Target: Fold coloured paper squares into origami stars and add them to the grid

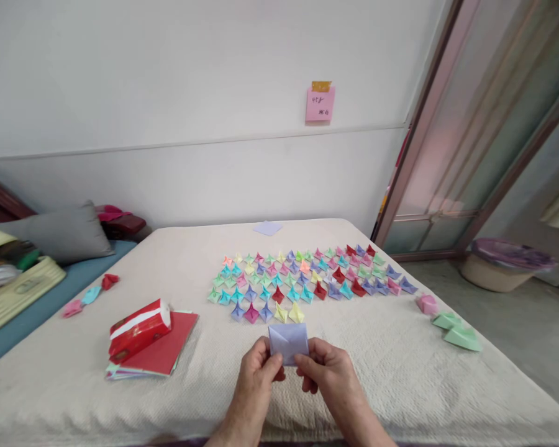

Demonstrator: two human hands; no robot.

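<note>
A folded square of lavender origami paper point(289, 343) is held up between my two hands, with crease lines showing on its face. My left hand point(258, 369) pinches its lower left corner, thumb in front and fingers behind. On the lower right corner, my right hand point(328, 371) has the same kind of pinch. Just beyond the paper, several small folded paper boats point(278, 294) in many colours stand in rows on the cream table cover point(205, 397). The back of the square is hidden from me.
To the left, a red tissue pack point(140, 329) rests on a stack of coloured paper point(179, 340). Folded pieces lie at the left edge, and green folded paper point(461, 336) at the right. A flat lavender sheet point(267, 228) lies near the wall. A bin point(503, 267) stands right.
</note>
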